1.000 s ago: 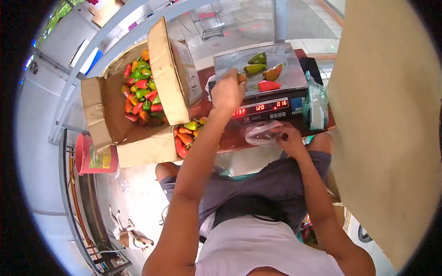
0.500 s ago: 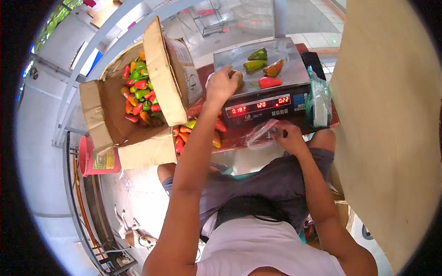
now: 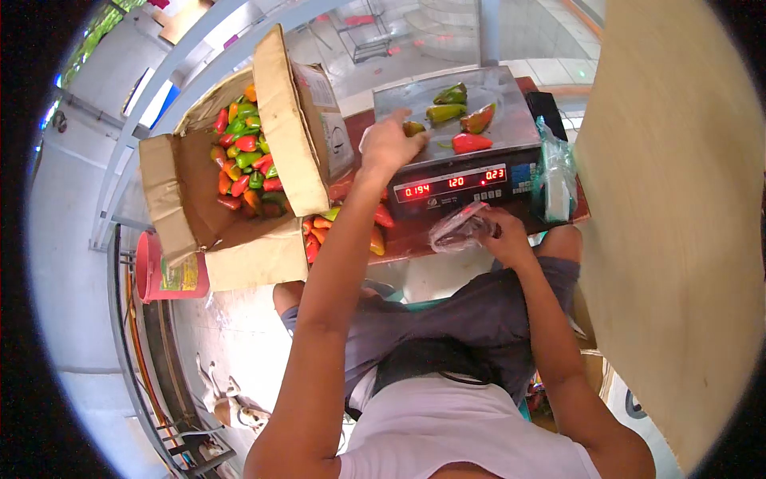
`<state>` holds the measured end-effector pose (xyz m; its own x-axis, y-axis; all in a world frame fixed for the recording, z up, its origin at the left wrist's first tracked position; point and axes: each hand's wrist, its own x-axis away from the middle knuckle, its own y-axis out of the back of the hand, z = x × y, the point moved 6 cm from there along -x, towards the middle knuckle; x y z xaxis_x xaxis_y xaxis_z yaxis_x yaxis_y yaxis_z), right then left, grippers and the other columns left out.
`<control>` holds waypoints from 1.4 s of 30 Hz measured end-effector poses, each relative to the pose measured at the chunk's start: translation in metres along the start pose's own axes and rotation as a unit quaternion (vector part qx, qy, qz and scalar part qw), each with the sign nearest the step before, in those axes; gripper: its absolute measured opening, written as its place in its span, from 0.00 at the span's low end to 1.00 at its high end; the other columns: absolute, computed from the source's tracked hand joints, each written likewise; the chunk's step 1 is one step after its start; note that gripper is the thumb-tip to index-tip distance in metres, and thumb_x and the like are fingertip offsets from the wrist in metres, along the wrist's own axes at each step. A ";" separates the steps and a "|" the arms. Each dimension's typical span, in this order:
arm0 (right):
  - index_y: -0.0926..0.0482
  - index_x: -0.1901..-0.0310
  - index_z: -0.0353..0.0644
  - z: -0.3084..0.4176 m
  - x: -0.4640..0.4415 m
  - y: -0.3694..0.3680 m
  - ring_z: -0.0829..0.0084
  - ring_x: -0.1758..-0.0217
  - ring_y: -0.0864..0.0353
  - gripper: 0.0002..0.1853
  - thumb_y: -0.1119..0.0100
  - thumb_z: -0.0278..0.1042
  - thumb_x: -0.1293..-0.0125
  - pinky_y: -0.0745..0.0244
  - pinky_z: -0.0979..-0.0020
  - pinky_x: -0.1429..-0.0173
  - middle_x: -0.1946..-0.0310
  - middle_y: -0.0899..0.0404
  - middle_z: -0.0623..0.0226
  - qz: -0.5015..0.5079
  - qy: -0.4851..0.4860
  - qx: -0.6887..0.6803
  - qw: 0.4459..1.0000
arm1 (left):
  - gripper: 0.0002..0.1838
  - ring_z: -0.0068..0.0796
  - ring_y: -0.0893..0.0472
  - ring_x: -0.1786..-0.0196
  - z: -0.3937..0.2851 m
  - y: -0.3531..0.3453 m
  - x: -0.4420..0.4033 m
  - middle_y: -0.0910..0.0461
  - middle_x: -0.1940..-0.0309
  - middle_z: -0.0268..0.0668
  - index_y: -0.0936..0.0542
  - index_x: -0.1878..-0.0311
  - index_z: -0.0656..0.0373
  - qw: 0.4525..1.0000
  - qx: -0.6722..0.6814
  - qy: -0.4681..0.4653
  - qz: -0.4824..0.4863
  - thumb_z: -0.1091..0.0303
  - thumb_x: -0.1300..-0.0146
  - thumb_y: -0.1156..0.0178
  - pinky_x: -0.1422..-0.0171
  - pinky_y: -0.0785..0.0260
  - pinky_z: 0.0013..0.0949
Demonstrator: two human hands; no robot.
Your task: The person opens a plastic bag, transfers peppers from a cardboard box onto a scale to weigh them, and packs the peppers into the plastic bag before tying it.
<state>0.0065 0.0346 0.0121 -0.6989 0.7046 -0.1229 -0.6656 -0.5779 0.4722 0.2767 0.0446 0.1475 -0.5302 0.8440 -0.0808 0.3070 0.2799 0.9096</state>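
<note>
My left hand (image 3: 391, 147) is over the left edge of the weighing scale's metal tray (image 3: 511, 96). Its thumb and fingers are spread, with a greenish-brown pepper (image 3: 413, 128) just beyond them, partly hidden by the hand. Also on the tray lie a red pepper (image 3: 471, 143), an orange-green pepper (image 3: 478, 119) and two green peppers, one a lighter green pepper (image 3: 446, 112). The red digits of the scale's display (image 3: 456, 183) read 0.194, 1.20 and 0.23. In front of the scale, my right hand (image 3: 506, 238) pinches a clear plastic bag (image 3: 457, 229).
To the left, an open cardboard box (image 3: 171, 188) holds many red, green and orange peppers. More peppers (image 3: 377, 239) lie on the red table (image 3: 411, 246) beside it. A pink bucket (image 3: 148, 267) stands at far left, a dog (image 3: 230, 411) lies below, and a wooden panel (image 3: 678, 199) rises on the right.
My left hand has loosened around the greenish-brown pepper, which now rests on the tray. The display went from 0.182 to 0.194 and from 0.22 to 0.23. The right hand keeps the bag.
</note>
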 end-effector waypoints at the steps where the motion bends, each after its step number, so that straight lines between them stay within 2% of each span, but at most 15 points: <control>1: 0.17 0.43 0.44 0.000 0.001 0.001 0.62 0.56 0.16 0.25 0.28 0.30 0.46 0.21 0.66 0.50 0.50 0.16 0.56 0.003 -0.011 0.012 1.000 | 0.25 0.54 0.16 0.48 -0.003 -0.004 0.001 0.15 0.52 0.53 0.19 0.42 0.56 1.000 0.007 -0.029 0.002 0.54 0.40 0.32 0.40 0.25 0.47; 3: 0.16 0.45 0.45 -0.002 0.001 0.001 0.56 0.49 0.15 0.23 0.29 0.30 0.46 0.21 0.63 0.43 0.50 0.16 0.55 0.016 -0.021 0.031 0.999 | 0.25 0.54 0.16 0.48 -0.003 -0.006 0.001 0.15 0.53 0.51 0.19 0.43 0.56 0.997 0.013 -0.077 -0.005 0.59 0.43 0.30 0.42 0.24 0.47; 7: 0.16 0.45 0.44 -0.002 0.001 0.000 0.58 0.49 0.15 0.23 0.30 0.29 0.45 0.22 0.65 0.43 0.51 0.16 0.55 0.043 -0.054 0.007 0.998 | 0.24 0.42 0.17 0.45 -0.066 0.117 0.097 0.17 0.48 0.45 0.20 0.44 0.60 0.924 0.151 -0.240 -0.256 0.75 0.46 0.28 0.39 0.26 0.38; 9: 0.16 0.45 0.43 -0.004 0.005 0.002 0.59 0.49 0.15 0.23 0.30 0.29 0.44 0.22 0.65 0.42 0.51 0.16 0.54 0.067 -0.091 0.016 0.994 | 0.24 0.31 0.18 0.46 -0.046 0.173 0.129 0.16 0.49 0.38 0.19 0.43 0.58 0.906 0.129 -0.177 -0.362 0.74 0.45 0.28 0.43 0.26 0.33; 11: 0.16 0.45 0.42 0.003 0.005 0.003 0.58 0.49 0.15 0.23 0.30 0.29 0.44 0.22 0.64 0.41 0.50 0.16 0.53 0.045 -0.055 -0.003 0.997 | 0.23 0.44 0.18 0.49 0.008 0.217 0.136 0.17 0.52 0.45 0.20 0.44 0.59 0.893 0.072 -0.109 -0.430 0.74 0.45 0.32 0.45 0.26 0.40; 15: 0.16 0.45 0.40 0.005 0.002 0.001 0.55 0.46 0.16 0.22 0.29 0.29 0.44 0.23 0.63 0.39 0.48 0.16 0.52 0.040 -0.018 0.020 0.999 | 0.23 0.52 0.19 0.49 0.158 0.240 0.118 0.18 0.52 0.46 0.19 0.44 0.49 0.890 -0.305 0.113 -0.320 0.68 0.46 0.31 0.45 0.25 0.48; 17: 0.16 0.46 0.40 -0.001 0.001 -0.003 0.54 0.44 0.16 0.22 0.29 0.28 0.45 0.24 0.62 0.38 0.47 0.16 0.51 0.044 -0.037 0.012 0.998 | 0.22 0.52 0.17 0.50 0.174 0.224 0.110 0.16 0.52 0.47 0.18 0.45 0.50 0.910 -0.317 0.187 -0.192 0.68 0.47 0.31 0.44 0.23 0.47; 19: 0.16 0.46 0.39 0.003 -0.002 -0.006 0.53 0.44 0.16 0.23 0.28 0.28 0.46 0.24 0.62 0.37 0.47 0.16 0.51 0.047 -0.048 0.016 0.998 | 0.19 0.48 0.15 0.49 0.210 0.174 0.088 0.14 0.54 0.49 0.15 0.50 0.55 0.980 -0.183 0.039 -0.065 0.71 0.48 0.32 0.43 0.23 0.45; 21: 0.16 0.47 0.39 0.014 -0.003 -0.006 0.54 0.43 0.16 0.23 0.27 0.28 0.46 0.25 0.62 0.37 0.47 0.16 0.51 0.051 -0.048 0.030 0.997 | 0.36 0.52 0.20 0.40 0.244 0.106 0.066 0.19 0.44 0.56 0.25 0.37 0.67 0.980 -0.050 0.011 0.192 0.57 0.47 0.30 0.35 0.28 0.46; 22: 0.16 0.47 0.39 0.010 -0.002 -0.008 0.54 0.44 0.16 0.23 0.27 0.28 0.47 0.24 0.62 0.37 0.48 0.16 0.51 0.058 -0.047 0.030 0.997 | 0.40 0.50 0.24 0.34 0.244 0.098 0.060 0.24 0.36 0.56 0.28 0.33 0.65 0.952 -0.176 0.126 0.218 0.51 0.46 0.32 0.31 0.32 0.46; 27: 0.15 0.47 0.40 -0.014 0.001 -0.010 0.57 0.48 0.15 0.23 0.27 0.28 0.48 0.23 0.62 0.40 0.51 0.15 0.52 0.058 -0.042 0.040 0.997 | 0.38 0.45 0.21 0.38 0.294 0.071 0.029 0.22 0.37 0.46 0.28 0.31 0.54 0.963 -0.089 -0.016 0.255 0.55 0.47 0.36 0.36 0.28 0.44; 30: 0.16 0.47 0.37 -0.007 0.001 -0.008 0.64 0.53 0.15 0.22 0.29 0.28 0.45 0.22 0.66 0.47 0.55 0.15 0.56 0.064 -0.018 0.056 0.996 | 0.38 0.39 0.22 0.38 0.273 0.099 0.053 0.22 0.39 0.42 0.29 0.31 0.52 0.935 0.107 0.215 0.261 0.56 0.48 0.36 0.36 0.27 0.47; 35: 0.16 0.46 0.39 -0.005 0.002 -0.006 0.65 0.53 0.15 0.22 0.29 0.29 0.45 0.22 0.66 0.48 0.56 0.14 0.57 0.057 -0.022 0.048 0.997 | 0.22 0.38 0.17 0.46 0.286 0.112 0.031 0.16 0.52 0.44 0.20 0.47 0.55 0.996 -0.065 0.021 0.050 0.76 0.48 0.39 0.40 0.25 0.36; 39: 0.16 0.46 0.40 -0.007 0.000 -0.009 0.55 0.50 0.14 0.21 0.31 0.29 0.44 0.21 0.62 0.44 0.53 0.14 0.52 0.080 -0.037 0.008 0.996 | 0.19 0.22 0.19 0.63 0.227 0.195 0.063 0.20 0.57 0.32 0.23 0.49 0.55 0.938 0.321 0.083 -0.097 0.87 0.41 0.39 0.64 0.23 0.27; 42: 0.16 0.45 0.40 -0.005 -0.004 -0.010 0.54 0.47 0.15 0.21 0.32 0.29 0.43 0.22 0.61 0.42 0.50 0.16 0.50 0.069 -0.041 -0.009 0.997 | 0.23 0.27 0.17 0.53 0.154 0.234 0.087 0.21 0.49 0.35 0.26 0.41 0.53 0.884 0.454 0.009 -0.112 0.86 0.36 0.45 0.54 0.15 0.34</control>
<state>0.0141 0.0354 0.0033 -0.7608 0.6488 0.0150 -0.5696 -0.6786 0.4638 0.4242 0.2543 0.2909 -0.6678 0.7158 -0.2043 0.6963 0.6977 0.1686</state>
